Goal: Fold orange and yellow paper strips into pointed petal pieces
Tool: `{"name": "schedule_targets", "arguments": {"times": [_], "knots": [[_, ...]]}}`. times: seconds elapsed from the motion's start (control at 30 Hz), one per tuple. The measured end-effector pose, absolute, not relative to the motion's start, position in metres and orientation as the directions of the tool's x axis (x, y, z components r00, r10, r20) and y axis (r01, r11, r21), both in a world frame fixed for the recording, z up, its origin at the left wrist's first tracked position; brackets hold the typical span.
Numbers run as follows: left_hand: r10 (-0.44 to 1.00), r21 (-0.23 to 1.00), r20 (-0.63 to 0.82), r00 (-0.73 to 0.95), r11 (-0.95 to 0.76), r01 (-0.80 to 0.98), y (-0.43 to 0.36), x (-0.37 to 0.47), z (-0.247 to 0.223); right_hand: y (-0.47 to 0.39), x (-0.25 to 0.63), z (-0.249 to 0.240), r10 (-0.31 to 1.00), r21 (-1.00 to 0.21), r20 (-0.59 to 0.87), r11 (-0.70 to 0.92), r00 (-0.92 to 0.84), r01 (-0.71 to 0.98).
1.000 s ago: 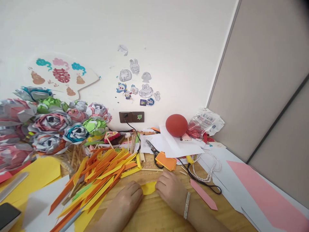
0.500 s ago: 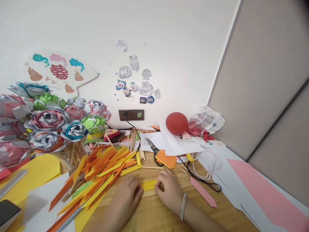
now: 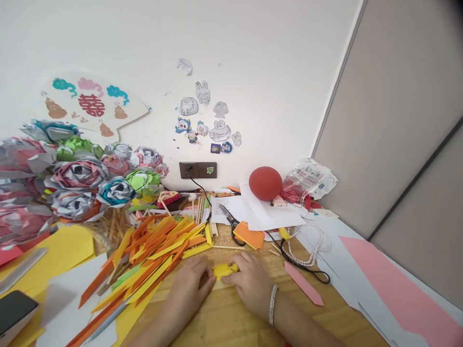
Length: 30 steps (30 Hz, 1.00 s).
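Note:
Between my two hands, low over the wooden tabletop (image 3: 213,318), is a small folded piece of yellow paper (image 3: 221,271). My left hand (image 3: 193,282) pinches its left end with thumb and fingertips. On the other side my right hand (image 3: 249,279), with a silvery bracelet (image 3: 272,304) on the wrist, has its fingers curled on the paper's right end, the thumb lying across its front. Left of my left hand is a heap of folded orange and yellow paper strips (image 3: 155,255). Orange paper cards (image 3: 249,235) lie beyond my right hand, over the handles of black scissors (image 3: 231,220).
Paper flowers (image 3: 83,176) crowd the left back. A red balloon (image 3: 265,183) rests on white sheets by the wall. On the right lie a pearl string (image 3: 318,255), a black cord (image 3: 307,273) and a pink paper strip (image 3: 303,283). A phone-like dark object (image 3: 16,308) sits front left.
My right thumb and fingers have shifted leftward over the yellow paper, which now looks shorter and bent instead of stretched flat. My left hand keeps its pinch. The view has shifted slightly.

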<state>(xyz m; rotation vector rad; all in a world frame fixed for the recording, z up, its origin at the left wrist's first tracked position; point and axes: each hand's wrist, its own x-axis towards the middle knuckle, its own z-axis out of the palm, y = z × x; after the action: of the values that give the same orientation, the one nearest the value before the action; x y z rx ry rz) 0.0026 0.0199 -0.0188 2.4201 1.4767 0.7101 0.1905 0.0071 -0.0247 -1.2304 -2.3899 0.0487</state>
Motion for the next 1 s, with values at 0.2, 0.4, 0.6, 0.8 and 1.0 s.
{"name": "schedule_targets", "arguments": {"times": [0.2,0.4,0.6,0.8,1.0], "knots": [[0.884,0.455,0.279,0.375,-0.465,0.759,0.020,0.003,-0.016,0.011,0.211,-0.019,0.820,-0.207,0.310,0.552,-0.481,0.808],[0.876,0.466,0.334,0.347,-0.473,0.748,0.019,-0.001,-0.022,0.008,0.217,-0.015,0.718,-0.141,0.357,0.673,-0.597,0.726],[0.773,0.255,0.391,0.500,-0.613,0.748,0.016,-0.004,-0.022,0.009,0.210,-0.014,0.628,-0.079,0.362,0.757,-0.689,0.649],[0.621,-0.081,0.445,0.645,-0.690,0.720,0.018,-0.005,-0.020,0.020,0.198,-0.029,0.671,0.030,0.408,0.668,-0.619,0.743],[0.570,-0.178,0.442,0.693,-0.701,0.691,0.020,-0.003,-0.027,0.026,0.194,-0.041,0.667,0.067,0.433,0.647,-0.607,0.759]]}}
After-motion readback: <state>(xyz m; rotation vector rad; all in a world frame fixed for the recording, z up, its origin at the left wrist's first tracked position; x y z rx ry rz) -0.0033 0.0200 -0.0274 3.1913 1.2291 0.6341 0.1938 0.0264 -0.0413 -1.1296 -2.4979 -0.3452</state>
